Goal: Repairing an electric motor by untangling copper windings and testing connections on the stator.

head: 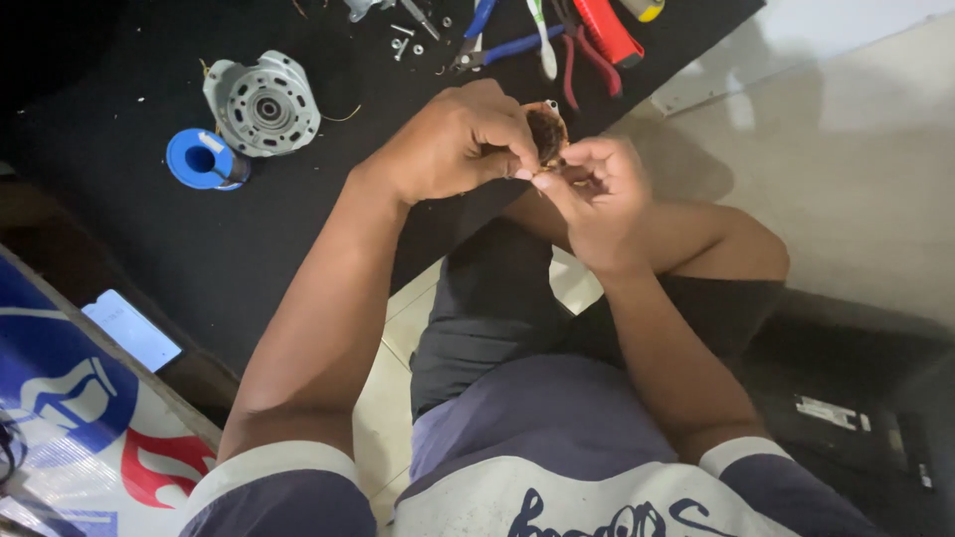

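Observation:
My left hand (458, 139) and my right hand (595, 194) meet over my lap, both closed around a small round brown part with copper winding (545, 129). The left hand's fingers curl over its left side. Thumb and forefinger of the right hand pinch at its lower edge. Most of the part is hidden by the fingers.
A black mat (199, 219) lies on the floor ahead. On it sit a grey metal motor housing (264, 104), a blue spool (202, 159), blue-handled pliers (497, 45), red-handled pliers (597, 40), a white-handled tool (542, 45) and loose screws (403, 40). A phone (131, 328) lies at left.

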